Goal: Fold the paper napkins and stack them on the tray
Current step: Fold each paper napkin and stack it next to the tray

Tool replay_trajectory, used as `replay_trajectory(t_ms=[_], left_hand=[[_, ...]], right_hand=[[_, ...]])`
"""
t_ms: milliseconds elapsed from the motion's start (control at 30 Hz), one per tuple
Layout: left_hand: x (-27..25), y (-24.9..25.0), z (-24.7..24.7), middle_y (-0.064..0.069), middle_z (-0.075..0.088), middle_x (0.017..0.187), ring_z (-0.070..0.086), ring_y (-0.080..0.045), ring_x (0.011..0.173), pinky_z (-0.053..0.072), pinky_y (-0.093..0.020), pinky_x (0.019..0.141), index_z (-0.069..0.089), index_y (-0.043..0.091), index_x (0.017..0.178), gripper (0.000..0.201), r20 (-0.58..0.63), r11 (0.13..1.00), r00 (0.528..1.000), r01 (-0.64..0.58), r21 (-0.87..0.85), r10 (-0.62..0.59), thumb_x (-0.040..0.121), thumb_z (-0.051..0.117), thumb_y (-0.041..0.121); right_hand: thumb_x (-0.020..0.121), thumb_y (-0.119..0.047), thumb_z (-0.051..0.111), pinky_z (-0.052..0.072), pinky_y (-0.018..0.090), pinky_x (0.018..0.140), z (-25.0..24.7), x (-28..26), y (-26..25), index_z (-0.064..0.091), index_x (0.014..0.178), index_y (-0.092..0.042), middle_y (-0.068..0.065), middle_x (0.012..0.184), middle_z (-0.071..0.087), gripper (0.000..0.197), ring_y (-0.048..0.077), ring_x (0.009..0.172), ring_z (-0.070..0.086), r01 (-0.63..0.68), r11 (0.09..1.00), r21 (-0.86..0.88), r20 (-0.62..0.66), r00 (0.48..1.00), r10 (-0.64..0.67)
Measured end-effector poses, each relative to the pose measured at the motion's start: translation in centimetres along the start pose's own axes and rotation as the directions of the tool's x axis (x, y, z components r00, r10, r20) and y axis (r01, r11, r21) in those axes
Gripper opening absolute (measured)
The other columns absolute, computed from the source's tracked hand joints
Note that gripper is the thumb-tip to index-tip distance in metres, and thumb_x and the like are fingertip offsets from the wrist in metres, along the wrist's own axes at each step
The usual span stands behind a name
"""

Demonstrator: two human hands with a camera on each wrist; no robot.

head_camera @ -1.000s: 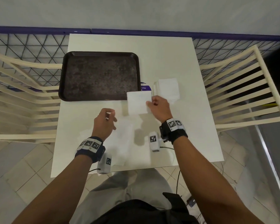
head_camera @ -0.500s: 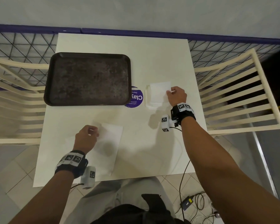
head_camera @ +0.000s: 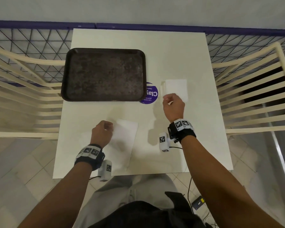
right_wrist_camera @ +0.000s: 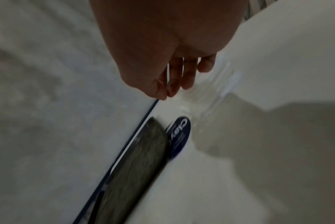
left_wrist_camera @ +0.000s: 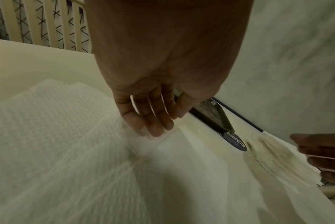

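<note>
The tray (head_camera: 104, 74) holds no napkins, so nearly all remains: the left hand (head_camera: 102, 134), fingers relaxed, rests on one flat napkin (head_camera: 124, 140), while the right hand (head_camera: 173, 106) seems to pinch the napkin pile (head_camera: 176, 88) just beyond it.

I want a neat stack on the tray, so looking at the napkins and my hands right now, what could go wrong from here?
1. The right hand is at the near corner of the pile; its fanned edges suggest it might lift several napkins at once.
2. The open napkin lies near the table's front edge under the left hand, so it could slide off while being folded.
3. The tray looks stained and may soil the napkins.
</note>
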State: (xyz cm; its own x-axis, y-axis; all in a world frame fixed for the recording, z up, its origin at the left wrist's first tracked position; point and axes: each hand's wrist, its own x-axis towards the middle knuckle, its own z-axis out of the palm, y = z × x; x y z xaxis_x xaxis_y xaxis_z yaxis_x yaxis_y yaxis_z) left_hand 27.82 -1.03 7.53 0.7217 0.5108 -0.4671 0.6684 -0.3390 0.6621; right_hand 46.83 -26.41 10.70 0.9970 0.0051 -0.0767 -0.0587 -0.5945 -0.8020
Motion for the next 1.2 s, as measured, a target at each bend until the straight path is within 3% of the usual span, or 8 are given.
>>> replay_trajectory(t_ms=[133,267,467,567,667,800,1000,1200], left_hand=[[-0.3,-0.3,-0.3,0.0,0.071,0.107,0.061,-0.019,0.099,0.044,-0.027,0.089,0.07,0.015,0.11,0.015,0.008,0.995,1.0,0.021,0.097,-0.022,0.099,0.061,0.023],[-0.8,-0.9,-0.5,-0.002,0.072,0.108,0.065,-0.023,0.106,0.048,-0.029,0.096,0.071,0.014,0.11,0.019,0.078,0.993,0.996,0.033,0.116,-0.043,0.097,0.065,0.028],[-1.0,-1.4,-1.0,-0.002,0.072,0.109,0.063,-0.016,0.099,0.048,-0.024,0.094,0.072,0.013,0.111,0.025,0.094,0.996,0.994,0.049,0.074,-0.056,0.093,0.073,0.03],[-1.1,-1.5,-1.1,-0.001,0.072,0.108,0.065,-0.017,0.1,0.049,-0.024,0.09,0.074,0.013,0.11,0.026,0.097,0.996,0.992,0.075,0.043,-0.079,0.091,0.077,0.03],[-1.3,-1.6,-1.1,0.002,0.07,0.1,0.062,-0.013,0.094,0.045,-0.02,0.085,0.074,0.013,0.108,0.023,0.089,0.997,0.994,0.066,0.05,-0.071,0.09,0.078,0.028],[-1.4,-1.9,-1.1,-0.001,0.074,0.099,0.065,-0.019,0.095,0.05,-0.031,0.096,0.074,0.012,0.098,0.015,0.055,0.996,0.997,0.043,0.074,-0.047,0.09,0.075,0.025],[-1.6,-2.1,-1.3,0.004,0.065,0.091,0.057,-0.013,0.089,0.038,-0.019,0.084,0.073,0.013,0.098,0.011,0.036,0.996,0.999,0.008,0.092,-0.011,0.093,0.072,0.023],[-1.9,-2.3,-1.4,0.0,0.073,0.093,0.066,-0.018,0.091,0.046,-0.024,0.086,0.072,0.014,0.097,0.01,0.02,1.0,0.999,0.028,0.002,-0.028,0.094,0.072,0.024]], right_hand=[[0.088,-0.01,0.065,0.041,0.0,0.07,3.9,-5.7,-0.6,0.074,0.093,-0.016,-0.004,0.088,0.073,0.011,0.009,0.076,0.063,-0.019,0.999,-0.049,0.23,0.973,0.029],[0.088,-0.021,0.063,0.049,0.02,0.086,7.1,-9.6,0.1,0.076,0.092,-0.02,-0.005,0.094,0.076,0.014,0.015,0.089,0.068,-0.057,0.965,-0.256,0.388,0.908,0.156],[0.089,-0.037,0.064,0.047,0.023,0.072,9.2,-12.4,0.0,0.077,0.099,-0.011,0.008,0.101,0.075,0.03,0.026,0.097,0.07,-0.202,0.879,-0.433,0.365,0.852,0.375],[0.083,-0.046,0.07,0.052,0.024,0.078,9.7,-12.8,-0.3,0.072,0.109,-0.007,0.008,0.11,0.072,0.047,0.026,0.102,0.07,-0.268,0.86,-0.434,0.343,0.833,0.433],[0.074,-0.052,0.074,0.06,0.03,0.08,10.0,-12.9,-0.6,0.075,0.098,-0.008,0.005,0.098,0.076,0.05,0.021,0.089,0.073,-0.341,0.847,-0.408,0.348,0.799,0.49],[0.078,-0.049,0.076,0.059,0.031,0.079,10.0,-13.0,-1.0,0.078,0.074,-0.013,-0.002,0.078,0.077,0.036,0.018,0.078,0.074,-0.397,0.835,-0.381,0.371,0.762,0.531],[0.081,-0.037,0.08,0.048,0.021,0.073,9.6,-13.8,-0.7,0.079,0.092,-0.017,-0.002,0.097,0.077,0.023,0.014,0.086,0.068,-0.407,0.862,-0.301,0.369,0.784,0.499],[0.089,-0.025,0.072,0.046,0.019,0.078,9.2,-14.7,-1.0,0.078,0.09,-0.015,-0.002,0.095,0.076,0.011,0.016,0.096,0.069,-0.342,0.918,-0.202,0.342,0.853,0.393]])
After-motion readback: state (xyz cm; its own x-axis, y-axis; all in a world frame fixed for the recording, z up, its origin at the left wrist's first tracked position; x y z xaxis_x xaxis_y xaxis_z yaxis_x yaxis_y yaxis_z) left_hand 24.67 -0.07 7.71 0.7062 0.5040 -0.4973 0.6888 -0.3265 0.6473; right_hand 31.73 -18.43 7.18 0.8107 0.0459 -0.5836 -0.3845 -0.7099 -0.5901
